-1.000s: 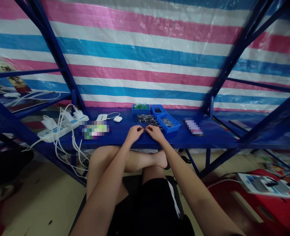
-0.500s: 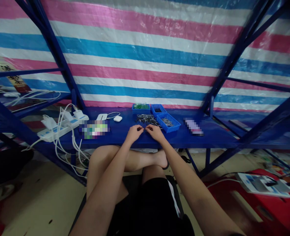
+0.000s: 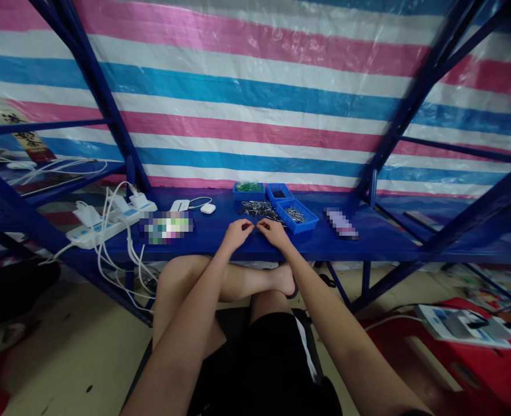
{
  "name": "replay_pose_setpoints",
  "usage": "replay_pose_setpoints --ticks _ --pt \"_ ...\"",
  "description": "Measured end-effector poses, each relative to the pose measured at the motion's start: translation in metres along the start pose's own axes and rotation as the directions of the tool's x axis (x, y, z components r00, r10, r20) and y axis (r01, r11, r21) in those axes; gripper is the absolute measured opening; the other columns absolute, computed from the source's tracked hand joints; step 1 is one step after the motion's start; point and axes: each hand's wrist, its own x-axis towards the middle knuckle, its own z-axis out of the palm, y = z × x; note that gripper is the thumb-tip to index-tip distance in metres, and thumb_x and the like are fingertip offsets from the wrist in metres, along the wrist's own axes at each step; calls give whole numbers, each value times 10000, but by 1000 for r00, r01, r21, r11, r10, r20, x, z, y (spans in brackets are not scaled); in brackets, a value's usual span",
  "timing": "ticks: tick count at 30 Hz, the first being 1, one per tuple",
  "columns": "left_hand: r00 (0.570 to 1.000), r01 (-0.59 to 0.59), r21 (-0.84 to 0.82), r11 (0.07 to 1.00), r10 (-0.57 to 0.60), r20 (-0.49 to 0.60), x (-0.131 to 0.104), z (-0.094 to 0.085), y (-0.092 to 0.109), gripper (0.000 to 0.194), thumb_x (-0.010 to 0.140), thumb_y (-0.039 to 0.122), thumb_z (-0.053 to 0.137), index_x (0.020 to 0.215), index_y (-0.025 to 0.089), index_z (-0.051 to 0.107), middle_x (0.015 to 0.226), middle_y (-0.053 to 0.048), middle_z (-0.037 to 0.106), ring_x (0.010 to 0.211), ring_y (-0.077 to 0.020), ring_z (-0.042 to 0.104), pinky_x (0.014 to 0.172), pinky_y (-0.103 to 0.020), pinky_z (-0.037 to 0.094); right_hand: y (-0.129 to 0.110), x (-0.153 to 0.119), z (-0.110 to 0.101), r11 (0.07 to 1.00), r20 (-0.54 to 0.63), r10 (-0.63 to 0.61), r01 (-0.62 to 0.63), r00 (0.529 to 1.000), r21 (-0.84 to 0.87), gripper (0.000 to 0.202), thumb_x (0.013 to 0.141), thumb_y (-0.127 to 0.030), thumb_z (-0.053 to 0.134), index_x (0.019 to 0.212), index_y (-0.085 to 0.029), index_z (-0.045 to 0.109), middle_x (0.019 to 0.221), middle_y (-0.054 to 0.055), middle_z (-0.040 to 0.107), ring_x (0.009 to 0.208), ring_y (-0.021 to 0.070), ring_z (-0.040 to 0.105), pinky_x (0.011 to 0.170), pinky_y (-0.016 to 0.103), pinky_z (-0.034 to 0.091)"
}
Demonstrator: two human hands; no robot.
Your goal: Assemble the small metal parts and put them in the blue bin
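Note:
My left hand and my right hand face each other over the front part of the blue table, fingertips pinched and almost meeting. Whatever is between the fingers is too small to make out. Just beyond them lies a loose pile of small black and silver pieces. Behind and right of my right hand stands a blue bin holding thin silver metal pieces. A second blue bin with dark bits sits behind it. Farther left, another blue bin holds green pieces.
At the left a white power strip carries plugs and tangled cables. A blurred-out phone-like item, a small white case and a purple phone-like item lie on the table. Blue metal posts frame both sides.
Both hands stay in nearly the same place, with only slight finger movement. Nothing else has visibly moved.

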Motion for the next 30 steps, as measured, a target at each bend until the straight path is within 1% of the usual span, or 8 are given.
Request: replay_pose_setpoints --ticks 6,10,13,17,20,22,27,30 --pt "1000 -23 -102 995 21 -24 1 1 -2 203 782 296 515 859 171 656 842 -46 683 786 -159 613 753 -259 462 -1 0 0 1000 29 -24 23 999 7 190 825 -284 491 864 -190 651 833 15 668 737 138 586 697 236 413" --pt "999 -17 -135 991 12 -40 2 1 -4 203 779 288 526 878 167 654 872 -54 684 810 -163 615 771 -270 464 -2 0 -1 1000 6 -7 7 1000 14 189 822 -287 496 871 -192 651 844 15 668 740 138 585 701 239 418" --pt "999 -1 -99 995 -2 -36 3 1 -5 200 775 277 533 894 172 656 911 -57 682 845 -168 609 798 -280 457 -3 -1 -2 999 -11 2 -1 1000 39 193 827 -274 483 892 -192 646 864 16 666 764 137 586 722 243 424" --pt "1000 -17 2 1000 17 17 3 1 -4 191 756 268 557 880 176 669 897 -62 683 835 -181 605 793 -291 454 -4 -1 -3 998 -13 -20 21 1000 61 196 833 -252 472 905 -187 643 881 23 659 788 133 582 746 245 425" --pt "997 -49 57 997 46 65 2 1 -2 181 752 272 559 859 185 676 890 -65 682 835 -192 604 788 -301 453 -4 0 -4 999 -29 -41 42 999 33 188 831 -246 480 894 -185 646 886 33 649 799 133 572 760 249 420" --pt "996 -51 65 997 46 71 2 1 -1 182 759 279 550 861 192 673 893 -61 683 844 -191 604 790 -298 452 -3 0 -4 999 -37 -47 47 998 10 181 828 -245 491 889 -182 649 880 38 641 800 133 564 766 252 417" --pt "1000 14 -20 1000 -13 23 1 0 -2 201 783 282 520 895 181 652 894 -55 682 845 -173 609 778 -275 458 1 1 -1 999 -24 -40 39 999 -38 167 824 -237 510 888 -180 653 856 38 622 774 127 548 753 253 416" --pt "1000 2 -95 996 -2 0 2 0 -3 202 787 273 512 901 170 643 892 -53 680 832 -162 612 780 -267 461 3 2 1 996 14 -45 46 999 -76 141 804 -219 541 874 -184 659 825 33 608 756 129 535 741 257 410"
